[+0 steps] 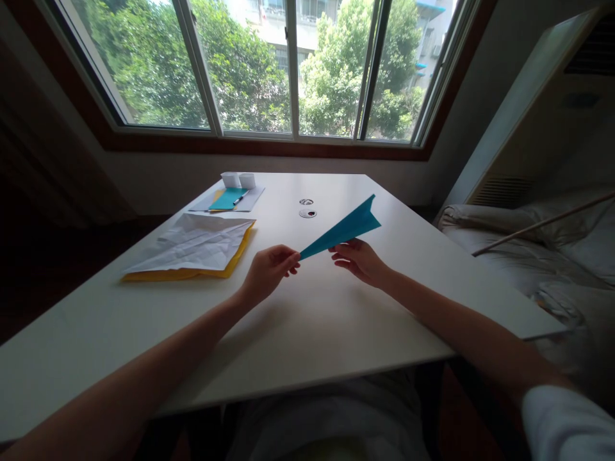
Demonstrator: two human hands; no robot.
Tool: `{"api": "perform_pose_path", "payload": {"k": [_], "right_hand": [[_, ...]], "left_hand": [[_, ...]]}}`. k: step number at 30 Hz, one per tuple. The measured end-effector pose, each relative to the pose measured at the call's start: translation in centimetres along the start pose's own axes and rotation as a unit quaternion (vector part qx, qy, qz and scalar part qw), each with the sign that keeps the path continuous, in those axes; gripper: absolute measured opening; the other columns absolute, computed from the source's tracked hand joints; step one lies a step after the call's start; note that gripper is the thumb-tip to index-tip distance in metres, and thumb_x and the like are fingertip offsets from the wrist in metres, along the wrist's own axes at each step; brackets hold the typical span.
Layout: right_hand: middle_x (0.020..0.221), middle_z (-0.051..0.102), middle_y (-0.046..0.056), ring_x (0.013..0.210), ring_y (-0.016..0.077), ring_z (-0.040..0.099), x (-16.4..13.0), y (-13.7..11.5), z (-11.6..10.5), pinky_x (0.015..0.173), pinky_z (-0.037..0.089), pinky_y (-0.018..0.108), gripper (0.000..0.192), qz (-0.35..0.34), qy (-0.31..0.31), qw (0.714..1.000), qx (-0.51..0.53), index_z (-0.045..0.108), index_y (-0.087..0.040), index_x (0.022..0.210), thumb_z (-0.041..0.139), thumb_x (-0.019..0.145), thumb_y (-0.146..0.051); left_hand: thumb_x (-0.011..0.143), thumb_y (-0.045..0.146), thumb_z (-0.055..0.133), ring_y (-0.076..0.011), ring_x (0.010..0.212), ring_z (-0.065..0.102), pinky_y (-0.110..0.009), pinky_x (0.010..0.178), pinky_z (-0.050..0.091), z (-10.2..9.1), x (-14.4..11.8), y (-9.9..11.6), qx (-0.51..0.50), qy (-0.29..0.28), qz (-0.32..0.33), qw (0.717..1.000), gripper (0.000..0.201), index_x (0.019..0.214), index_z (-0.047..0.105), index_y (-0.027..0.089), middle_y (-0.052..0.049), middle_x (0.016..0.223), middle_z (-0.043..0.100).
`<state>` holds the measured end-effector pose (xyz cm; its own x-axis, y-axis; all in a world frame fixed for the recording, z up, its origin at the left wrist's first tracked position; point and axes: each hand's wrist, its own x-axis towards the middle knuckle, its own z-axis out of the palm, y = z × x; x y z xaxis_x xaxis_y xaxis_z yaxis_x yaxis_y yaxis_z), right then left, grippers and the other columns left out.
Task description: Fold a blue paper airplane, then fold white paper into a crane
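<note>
A blue folded paper airplane point(343, 228) is held above the white table, its narrow tip pointing down to the left and its wide, notched end raised to the right. My left hand point(273, 267) pinches the narrow tip between thumb and fingers. Under the lower edge of the paper is my right hand point(359, 261), its fingers apart and loosely bent. Some of those fingers meet the paper's edge or pass behind it, so their contact is partly hidden.
On the table point(307, 333), crumpled white paper point(202, 240) lies over yellow paper point(235, 259) at left. Farther back are blue paper point(227, 198), a pen point(241, 197) and two white containers point(239, 180). Two round pieces point(307, 213) lie near the middle. A window point(293, 70) stands beyond.
</note>
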<state>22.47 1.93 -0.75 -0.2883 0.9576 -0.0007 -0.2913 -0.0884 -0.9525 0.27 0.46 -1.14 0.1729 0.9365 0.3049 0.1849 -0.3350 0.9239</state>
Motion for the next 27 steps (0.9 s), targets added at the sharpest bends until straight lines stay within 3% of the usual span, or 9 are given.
{"api": "perform_pose_path", "payload": {"k": [3,7,10,13,16,19,23,27], "right_hand": [[0.082,0.066,0.0,0.07,0.0104,0.06,0.5,-0.4,-1.0,0.066,0.048,0.024,0.023,-0.041,0.033,0.998,-0.023,0.063,-0.021,0.082,0.074,0.062,-0.027],[0.076,0.063,0.0,0.065,0.0106,0.056,1.2,-0.8,-2.6,0.064,0.047,0.026,0.023,-0.136,0.112,0.975,-0.134,0.063,-0.02,0.08,0.071,0.064,-0.033],[0.085,0.062,0.004,0.072,0.0145,0.056,1.7,-0.7,-3.8,0.064,0.046,0.029,0.03,-0.203,0.167,0.937,-0.23,0.062,-0.019,0.087,0.067,0.067,-0.041],[0.105,0.057,0.008,0.086,0.0203,0.054,1.8,-0.9,-4.7,0.069,0.046,0.034,0.045,-0.255,0.206,0.878,-0.349,0.057,-0.022,0.106,0.067,0.067,-0.042],[0.114,0.052,0.009,0.1,0.0245,0.049,1.8,-1.4,-5.3,0.079,0.044,0.039,0.044,-0.328,0.166,0.801,-0.474,0.055,-0.026,0.113,0.065,0.071,-0.035],[0.11,0.055,0.007,0.105,0.0253,0.047,1.8,-1.9,-5.8,0.088,0.04,0.043,0.02,-0.366,0.095,0.754,-0.537,0.065,-0.026,0.093,0.062,0.074,-0.03],[0.09,0.063,0.005,0.096,0.0242,0.051,2.1,-2.1,-6.4,0.086,0.041,0.042,0.011,-0.357,0.039,0.749,-0.557,0.067,-0.025,0.083,0.06,0.076,-0.03],[0.08,0.064,0.005,0.089,0.024,0.053,2.2,-2.1,-6.7,0.08,0.043,0.04,0.013,-0.335,0.052,0.745,-0.574,0.067,-0.024,0.083,0.06,0.075,-0.031]], "left_hand": [[0.069,0.036,0.069,-0.0113,0.053,0.06,-0.021,0.051,0.048,-0.6,0.4,-0.1,-0.082,0.014,-0.071,0.994,0.026,0.073,0.062,0.012,-0.003,0.061,0.065],[0.064,0.026,0.072,-0.0098,0.053,0.061,-0.019,0.053,0.05,-1.5,1.0,-0.4,-0.199,0.037,-0.201,0.959,0.019,0.07,0.061,0.012,-0.003,0.058,0.064],[0.065,0.019,0.07,-0.0086,0.048,0.059,-0.017,0.049,0.049,-1.9,1.3,-0.4,-0.216,0.045,-0.236,0.947,0.012,0.067,0.06,0.012,-0.003,0.056,0.063],[0.065,0.017,0.068,-0.0078,0.045,0.057,-0.016,0.045,0.048,-2.1,1.3,0.0,-0.215,0.035,-0.239,0.946,0.01,0.065,0.06,0.012,-0.003,0.054,0.061],[0.064,0.016,0.068,-0.0078,0.043,0.055,-0.016,0.043,0.047,-2.4,1.4,0.1,-0.21,0.015,-0.242,0.947,0.011,0.062,0.058,0.012,-0.002,0.052,0.06],[0.063,0.015,0.069,-0.008,0.043,0.055,-0.017,0.042,0.047,-2.9,1.6,-0.3,-0.205,0.004,-0.246,0.947,0.012,0.06,0.058,0.013,-0.002,0.052,0.059],[0.064,0.019,0.07,-0.0088,0.044,0.055,-0.018,0.042,0.047,-3.5,1.8,-0.6,-0.196,-0.004,-0.241,0.951,0.012,0.063,0.06,0.012,-0.003,0.053,0.06],[0.066,0.031,0.071,-0.0106,0.052,0.06,-0.017,0.043,0.046,-3.7,1.8,-0.5,-0.154,0.002,-0.182,0.971,0.029,0.089,0.065,0.013,-0.005,0.067,0.064]]}}
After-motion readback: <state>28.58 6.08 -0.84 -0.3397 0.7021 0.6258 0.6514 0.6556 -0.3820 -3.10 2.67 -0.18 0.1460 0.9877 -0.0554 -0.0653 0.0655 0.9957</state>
